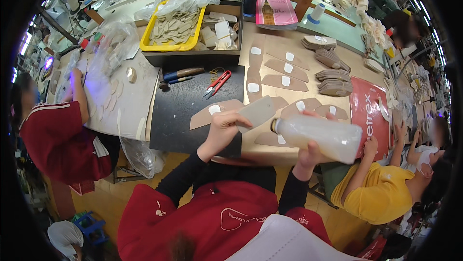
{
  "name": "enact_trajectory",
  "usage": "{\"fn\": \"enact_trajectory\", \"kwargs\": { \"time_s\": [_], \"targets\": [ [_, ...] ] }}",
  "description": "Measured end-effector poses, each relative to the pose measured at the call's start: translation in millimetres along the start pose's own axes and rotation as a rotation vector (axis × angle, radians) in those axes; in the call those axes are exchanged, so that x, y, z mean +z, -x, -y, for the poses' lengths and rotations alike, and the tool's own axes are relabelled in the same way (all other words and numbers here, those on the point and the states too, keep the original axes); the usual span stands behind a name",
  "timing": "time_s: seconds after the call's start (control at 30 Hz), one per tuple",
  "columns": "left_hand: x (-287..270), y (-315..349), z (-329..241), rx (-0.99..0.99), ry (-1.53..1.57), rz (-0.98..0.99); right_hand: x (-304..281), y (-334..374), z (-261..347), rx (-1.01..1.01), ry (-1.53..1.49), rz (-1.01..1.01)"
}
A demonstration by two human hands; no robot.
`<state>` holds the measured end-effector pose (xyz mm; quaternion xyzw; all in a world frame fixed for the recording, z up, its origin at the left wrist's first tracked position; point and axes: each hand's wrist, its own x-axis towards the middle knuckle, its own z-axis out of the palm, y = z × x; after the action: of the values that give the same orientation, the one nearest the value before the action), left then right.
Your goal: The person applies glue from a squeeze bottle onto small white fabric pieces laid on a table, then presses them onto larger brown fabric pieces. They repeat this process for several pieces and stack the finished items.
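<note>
My left hand [223,127] holds a tan shoe-shaped leather piece [257,112] lifted above the table. My right hand [308,151] grips a translucent plastic squeeze bottle [324,136] of whitish glue, lying sideways with its nozzle pointing left toward the held piece. On the brown table [263,145] below lie more tan pieces [284,81], each with a white patch. A similar piece [212,112] rests on the black mat [183,111].
Red snips [218,83] and a dark-handled tool [181,74] lie on the mat. A yellow tray [169,30] of cut pieces sits in a black box behind. Stacks of tan pieces [333,68] stand at right. Seated people in red [58,138] and in yellow [381,184] flank me.
</note>
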<state>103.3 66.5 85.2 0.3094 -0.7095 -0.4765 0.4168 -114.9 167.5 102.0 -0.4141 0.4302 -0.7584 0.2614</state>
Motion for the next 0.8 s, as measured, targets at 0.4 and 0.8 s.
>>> {"fn": "enact_trajectory", "kwargs": {
  "time_s": [0.4,0.8],
  "targets": [
    [23.3,13.0,-9.8,-0.280,0.747,-0.062,28.1,2.8,-15.8,0.016,0.105,0.076],
    [49.3,-1.0,-8.4,-0.442,0.846,0.094,8.7,-2.5,-14.2,-0.014,0.024,-0.195]
  ]
}}
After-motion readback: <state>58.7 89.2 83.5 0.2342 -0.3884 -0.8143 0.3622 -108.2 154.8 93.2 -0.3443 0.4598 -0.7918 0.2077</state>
